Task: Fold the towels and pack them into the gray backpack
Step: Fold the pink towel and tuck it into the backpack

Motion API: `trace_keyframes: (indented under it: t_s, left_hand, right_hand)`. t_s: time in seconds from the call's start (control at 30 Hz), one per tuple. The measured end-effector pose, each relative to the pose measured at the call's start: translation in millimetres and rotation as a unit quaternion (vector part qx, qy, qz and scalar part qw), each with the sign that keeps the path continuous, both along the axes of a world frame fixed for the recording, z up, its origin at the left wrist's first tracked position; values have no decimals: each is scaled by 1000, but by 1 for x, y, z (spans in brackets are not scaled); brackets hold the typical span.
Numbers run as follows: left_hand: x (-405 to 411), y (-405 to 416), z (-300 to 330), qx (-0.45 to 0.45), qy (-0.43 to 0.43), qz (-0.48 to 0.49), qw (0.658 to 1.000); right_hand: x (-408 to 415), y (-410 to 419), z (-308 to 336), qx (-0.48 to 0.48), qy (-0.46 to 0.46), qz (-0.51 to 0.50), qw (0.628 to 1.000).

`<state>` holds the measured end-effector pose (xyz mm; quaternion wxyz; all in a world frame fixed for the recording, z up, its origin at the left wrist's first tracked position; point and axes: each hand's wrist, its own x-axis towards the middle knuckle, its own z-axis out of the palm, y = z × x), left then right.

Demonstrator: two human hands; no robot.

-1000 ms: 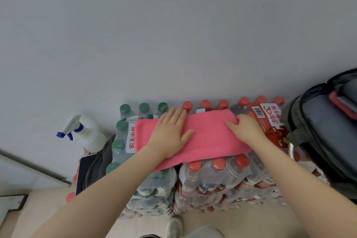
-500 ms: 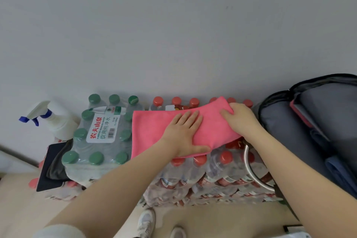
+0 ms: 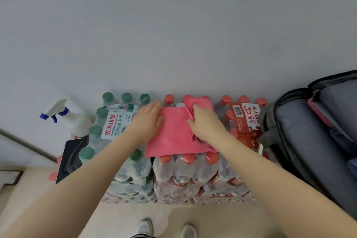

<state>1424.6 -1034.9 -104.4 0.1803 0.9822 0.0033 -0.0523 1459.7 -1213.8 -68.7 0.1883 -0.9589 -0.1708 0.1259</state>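
A pink towel (image 3: pixel 172 133) lies folded on top of shrink-wrapped packs of water bottles. My left hand (image 3: pixel 147 121) presses flat on its left edge, fingers straight. My right hand (image 3: pixel 204 123) grips the towel's right end, which is bunched and lifted over toward the left. The gray backpack (image 3: pixel 309 137) stands open at the right, with a pink item (image 3: pixel 318 113) and a blue item (image 3: pixel 351 166) inside it.
Green-capped bottle packs (image 3: pixel 114 127) sit left, red-capped packs (image 3: pixel 245 120) right, against a pale wall. A white spray bottle (image 3: pixel 67 118) and a dark flat object (image 3: pixel 70 158) are at far left. My shoes (image 3: pixel 145 227) show on the beige floor below.
My right hand has gathered the towel's right end and pulled it up and leftward, making the towel narrower. My left hand slid to the left edge. The camera view shifted.
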Motion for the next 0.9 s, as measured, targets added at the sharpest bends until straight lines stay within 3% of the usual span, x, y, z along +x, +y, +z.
trace_keyframes:
  t_s: [0.27,0.33,0.43,0.47,0.53,0.6,0.67,0.73,0.8,0.9]
  left_hand:
    - [29,18,-8,60,117,-30,991]
    - [37,22,-2,15,136,-24,990]
    - [44,33,19,-146,175,-1,974]
    - [45,37,25,-189,197,0,962]
    - [46,43,34,-259,221,2,940]
    - [43,43,40,-356,219,42,908]
    - [35,36,43,-496,257,119,821]
    - [24,29,40,-565,320,177,740]
    - [14,26,32,-565,347,219,716]
    - [0,26,26,-548,360,238,717]
  right_hand:
    - [-14,20,-14,-92,-34,-2,995]
    - [-11,20,-15,-91,-34,-2,995]
    - [-11,16,-19,-127,-78,-6,989]
    - [-13,14,-23,-154,-130,2,979]
    - [-19,14,-30,-196,-142,4,970]
    - [-21,9,-43,-163,-142,20,976]
    - [-20,7,-43,-146,-107,27,983]
    - [-17,3,-47,-157,-114,36,980]
    - [-16,2,-50,-162,-116,44,979]
    - [-16,2,-51,-166,-104,44,980]
